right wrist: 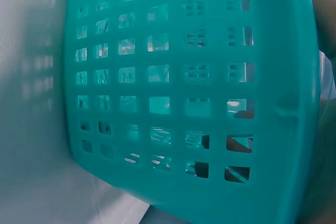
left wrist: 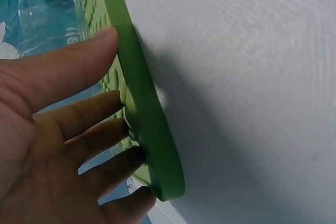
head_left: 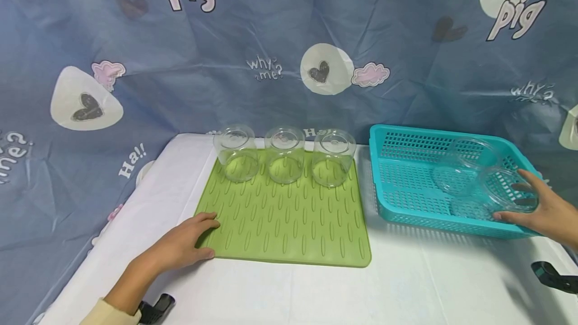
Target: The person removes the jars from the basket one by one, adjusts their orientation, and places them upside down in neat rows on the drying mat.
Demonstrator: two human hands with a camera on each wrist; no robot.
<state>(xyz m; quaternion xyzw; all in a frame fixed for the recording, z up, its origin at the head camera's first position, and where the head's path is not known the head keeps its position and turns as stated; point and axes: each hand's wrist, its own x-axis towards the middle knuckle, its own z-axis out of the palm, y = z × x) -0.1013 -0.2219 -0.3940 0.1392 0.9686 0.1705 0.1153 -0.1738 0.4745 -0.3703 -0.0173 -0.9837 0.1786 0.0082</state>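
Observation:
My right hand [head_left: 551,209] reaches over the right end of a turquoise perforated basket [head_left: 424,218] and grips a clear glass [head_left: 508,189], its thumb in front and fingers on the far side. Another clear glass [head_left: 458,167] lies beside it in the basket. In the right wrist view, the basket wall [right wrist: 176,87] hides most of that grip. My left hand [head_left: 178,245] rests at the front left corner of a green ridged mat [head_left: 289,229]. Fingertips touch the mat's top in the left wrist view, with the thumb [left wrist: 79,66] at its edge.
Three clear glasses stand upside down in a row along the mat's back: a left one [head_left: 237,157], a middle one [head_left: 284,157] and a right one [head_left: 334,159]. A white cloth [head_left: 329,295] covers the table. Behind hangs a blue printed sheet [head_left: 271,24].

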